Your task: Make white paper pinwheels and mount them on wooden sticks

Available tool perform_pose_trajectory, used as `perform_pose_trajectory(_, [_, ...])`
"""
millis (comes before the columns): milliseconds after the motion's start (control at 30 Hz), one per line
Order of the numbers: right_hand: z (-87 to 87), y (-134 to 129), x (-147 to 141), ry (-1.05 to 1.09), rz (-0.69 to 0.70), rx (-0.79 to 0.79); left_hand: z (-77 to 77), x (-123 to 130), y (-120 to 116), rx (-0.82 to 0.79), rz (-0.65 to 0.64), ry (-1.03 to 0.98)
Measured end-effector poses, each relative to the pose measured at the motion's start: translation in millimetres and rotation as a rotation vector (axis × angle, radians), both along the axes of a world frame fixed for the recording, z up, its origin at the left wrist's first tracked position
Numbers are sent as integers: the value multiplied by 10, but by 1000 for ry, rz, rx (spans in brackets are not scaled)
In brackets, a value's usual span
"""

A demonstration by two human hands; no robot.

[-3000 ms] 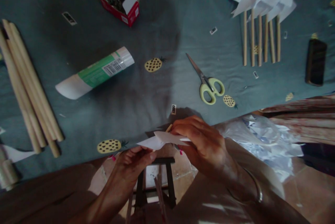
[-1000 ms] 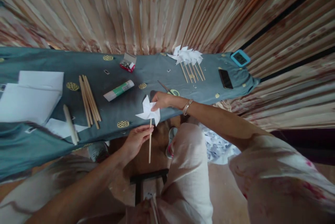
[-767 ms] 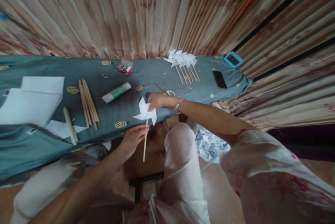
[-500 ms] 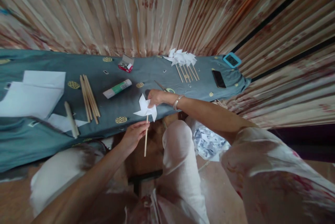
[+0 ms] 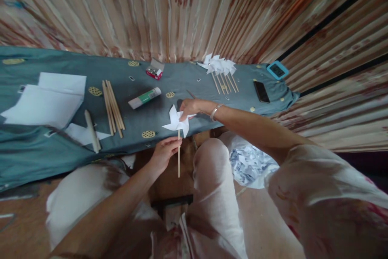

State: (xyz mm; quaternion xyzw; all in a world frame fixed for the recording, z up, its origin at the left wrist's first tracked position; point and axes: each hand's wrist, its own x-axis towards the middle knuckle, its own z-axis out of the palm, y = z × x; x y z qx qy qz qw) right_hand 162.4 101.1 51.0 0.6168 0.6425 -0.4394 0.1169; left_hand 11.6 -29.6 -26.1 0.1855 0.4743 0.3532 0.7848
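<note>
A white paper pinwheel point(image 5: 173, 120) on a thin wooden stick point(image 5: 178, 166) is held upright at the table's front edge. The fingers of my left hand point(image 5: 165, 153) are pinched round the stick, just below the paper blades. My right hand point(image 5: 190, 107) grips the pinwheel at its middle, thumb on the front; its fingertips behind the paper are partly hidden. Just beyond that hand, scissors point(image 5: 190, 94) lie on the cloth, with their handles covered by the hand.
Finished pinwheels point(image 5: 220, 66) lie in a row at the back, near a phone point(image 5: 261, 91) and blue-framed timer point(image 5: 277, 70). Leftward are a red box point(image 5: 155, 72), glue stick point(image 5: 145, 98), wooden sticks point(image 5: 112, 107) and paper sheets point(image 5: 45, 103). A bag of paper scraps point(image 5: 251, 166) stands below.
The whole view has shifted, so things appear farther right. Both hands keep hold of the pinwheel; my right hand now covers the scissors' handles, and another blade tip shows beneath it.
</note>
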Motion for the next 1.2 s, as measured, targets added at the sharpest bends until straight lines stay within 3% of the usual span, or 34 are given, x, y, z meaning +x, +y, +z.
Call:
perform_pose_trajectory(733, [11,-4,-29,-50,-73,-26,-68,26,-6,1,-2,-11])
perform_pose_trajectory(1200, [-36,41,3,50,-116,-86,-72,25,0,-10,-13,-31])
